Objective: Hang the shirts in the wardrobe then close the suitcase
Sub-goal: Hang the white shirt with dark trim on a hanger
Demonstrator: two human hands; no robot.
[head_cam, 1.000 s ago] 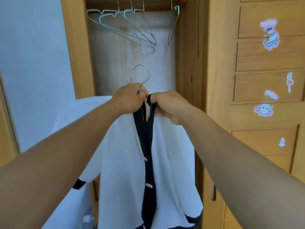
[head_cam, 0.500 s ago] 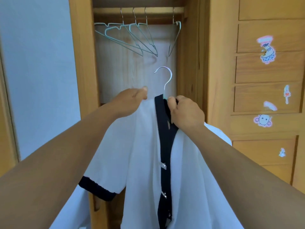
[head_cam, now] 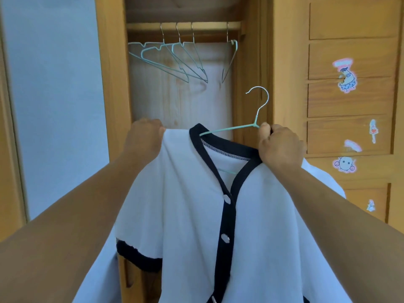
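Note:
A white short-sleeved shirt (head_cam: 185, 215) with black trim and metal snaps hangs in front of me on a mint-green wire hanger (head_cam: 231, 128). My left hand (head_cam: 143, 139) grips the shirt's left shoulder. My right hand (head_cam: 278, 147) grips the black collar together with the hanger's right arm, just below its silver hook. The open wardrobe (head_cam: 113, 84) is straight ahead, its wooden rail (head_cam: 209, 25) above the hanger. The suitcase is out of view.
Several empty wire hangers (head_cam: 175, 60) hang on the rail, most at the left, one (head_cam: 229, 60) at the right. A pale wall is at the left. At the right a wooden drawer front (head_cam: 349, 99) carries cartoon stickers (head_cam: 346, 75).
My hands have moved apart, spreading the shirt's collar wide on the hanger. The hanger's hook has shifted to the right, and the rail now shows lower in view.

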